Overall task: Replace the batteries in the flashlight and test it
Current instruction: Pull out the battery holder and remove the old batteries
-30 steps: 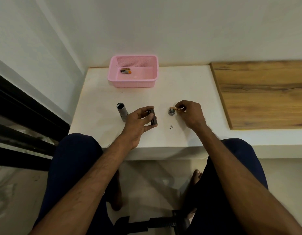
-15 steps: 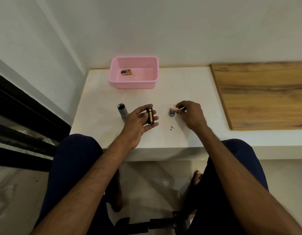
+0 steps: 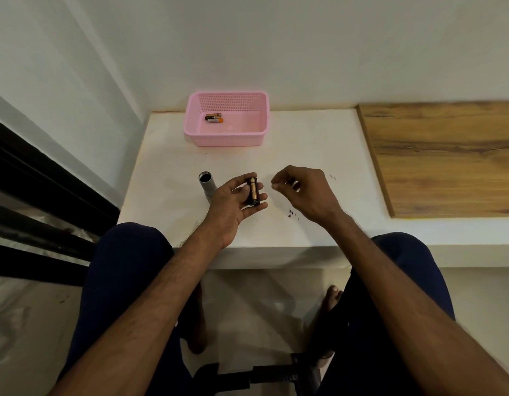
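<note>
My left hand (image 3: 233,201) lies palm up over the white table (image 3: 304,144) and holds a black battery holder (image 3: 253,192) with gold-banded cells across its fingers, thumb curled against its side. Just left of that hand, the grey flashlight body (image 3: 206,185) lies on the table with its open end facing away. My right hand (image 3: 303,190) hovers right of the holder, fingers curled and pinched together. A battery it pinched earlier is mostly hidden inside the fingers. The small end cap is out of sight under this hand.
A pink basket (image 3: 224,140) stands at the back of the table with two batteries (image 3: 214,118) inside. A wooden board (image 3: 442,155) covers the right side. Dark specks (image 3: 292,214) lie near the front edge. My knees sit below the table.
My right hand has lifted off the table beside the end cap and moved slightly left toward the holder. My left hand has turned the holder so that its cells face up.
</note>
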